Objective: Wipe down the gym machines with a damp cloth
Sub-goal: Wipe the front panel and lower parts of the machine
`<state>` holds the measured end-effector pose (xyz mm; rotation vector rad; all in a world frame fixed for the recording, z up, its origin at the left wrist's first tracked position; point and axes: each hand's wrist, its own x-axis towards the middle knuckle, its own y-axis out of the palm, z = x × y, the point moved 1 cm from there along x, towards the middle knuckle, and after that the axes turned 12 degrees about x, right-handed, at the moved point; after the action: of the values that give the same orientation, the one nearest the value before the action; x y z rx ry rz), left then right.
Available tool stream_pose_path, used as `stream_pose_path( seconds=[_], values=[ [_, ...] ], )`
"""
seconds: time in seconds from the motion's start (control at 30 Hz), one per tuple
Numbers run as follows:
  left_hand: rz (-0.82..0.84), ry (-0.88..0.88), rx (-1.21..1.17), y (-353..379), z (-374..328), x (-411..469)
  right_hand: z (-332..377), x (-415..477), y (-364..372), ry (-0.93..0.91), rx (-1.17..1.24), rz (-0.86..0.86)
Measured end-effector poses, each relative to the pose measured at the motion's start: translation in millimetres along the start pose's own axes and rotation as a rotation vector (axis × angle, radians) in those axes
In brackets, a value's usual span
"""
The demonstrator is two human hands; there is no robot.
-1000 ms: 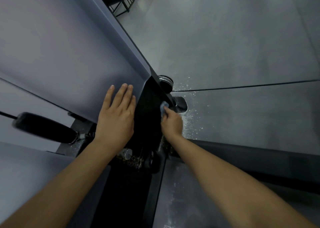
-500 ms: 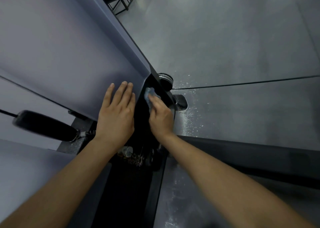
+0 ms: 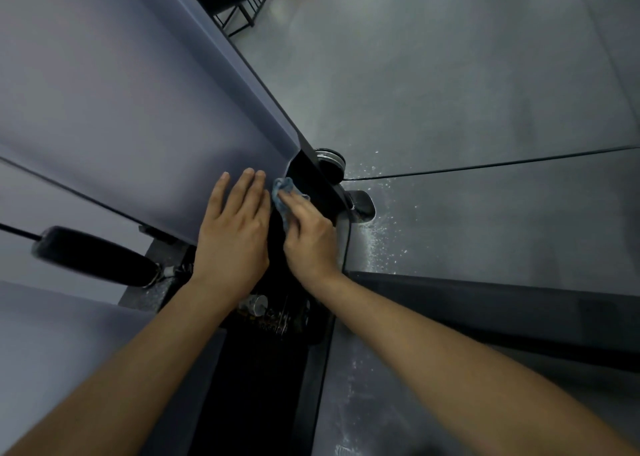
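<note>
I see my left hand lying flat on the machine's grey panel, fingers straight and together; my right hand, forearm angling in from the right, presses the blue cloth under outstretched fingers against the black frame

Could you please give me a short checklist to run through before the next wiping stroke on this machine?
1. Cloth under the wiping hand: ok. The right hand presses the blue cloth flat against the black frame.
2. Bracing hand steady: ok. The left hand rests flat on the grey panel.
3. Cloth damp enough: cannot tell.
4. Floor beside the base clean: not ok. White specks are scattered there.
5. Padded handle wiped: cannot tell.
</note>
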<state>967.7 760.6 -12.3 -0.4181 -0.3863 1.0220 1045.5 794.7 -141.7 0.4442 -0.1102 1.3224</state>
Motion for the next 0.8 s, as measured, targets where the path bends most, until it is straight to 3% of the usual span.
stream_pose_path(
  seconds=[0.1,0.23,0.33,0.4,0.53,0.63,0.73,0.8],
  values=[
    [0.001,0.017,-0.005,2,1,-2,-32,-8,-10,0.051,-0.077,0.008],
    [0.003,0.035,0.011,1,1,-6,-70,-2,-38,0.489,-0.24,0.11],
    [0.002,0.043,0.014,0,2,-10,-71,10,-44,0.644,-0.256,0.163],
    [-0.007,0.04,0.018,0,2,-11,-51,12,-35,0.605,-0.224,0.13],
    [-0.036,0.049,-0.019,1,4,-13,4,0,-6,0.214,-0.072,0.001],
    [-0.057,0.051,-0.065,2,6,-15,14,-13,6,0.072,-0.021,-0.023],
    [-0.057,0.048,-0.045,4,5,-19,-14,-26,0,0.116,-0.064,-0.035],
    [-0.066,0.045,-0.042,5,4,-24,-38,-30,-16,0.342,-0.147,-0.03]
  ],
)
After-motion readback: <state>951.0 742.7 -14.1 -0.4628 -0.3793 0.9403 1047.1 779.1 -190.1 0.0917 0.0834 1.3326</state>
